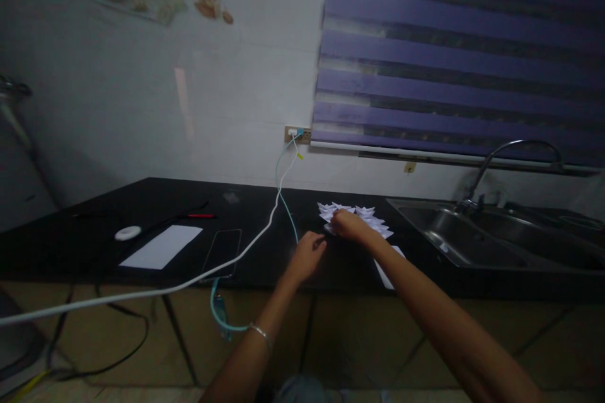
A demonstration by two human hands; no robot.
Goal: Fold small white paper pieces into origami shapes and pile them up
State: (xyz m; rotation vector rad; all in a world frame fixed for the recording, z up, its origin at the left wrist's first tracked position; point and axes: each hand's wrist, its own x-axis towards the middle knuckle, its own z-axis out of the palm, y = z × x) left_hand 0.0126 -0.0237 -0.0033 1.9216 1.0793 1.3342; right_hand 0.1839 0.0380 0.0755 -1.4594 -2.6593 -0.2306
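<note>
On the black countertop (155,201) lies a cluster of several small folded white paper pieces (359,215). My right hand (347,225) rests on the near left side of that cluster with its fingers curled down onto the papers. My left hand (308,253) is just beside it, nearer me, fingers bent together on the dark counter; whether it holds anything is hidden. A silver bracelet (261,332) circles my left wrist. A white sheet (386,267) lies under my right forearm at the counter's front edge.
A white sheet of paper (161,247), a dark phone (221,253), a small white round object (127,233) and a red pen (201,216) lie to the left. White and teal cables (278,195) run from a wall socket (297,134). A steel sink (477,236) with tap sits right.
</note>
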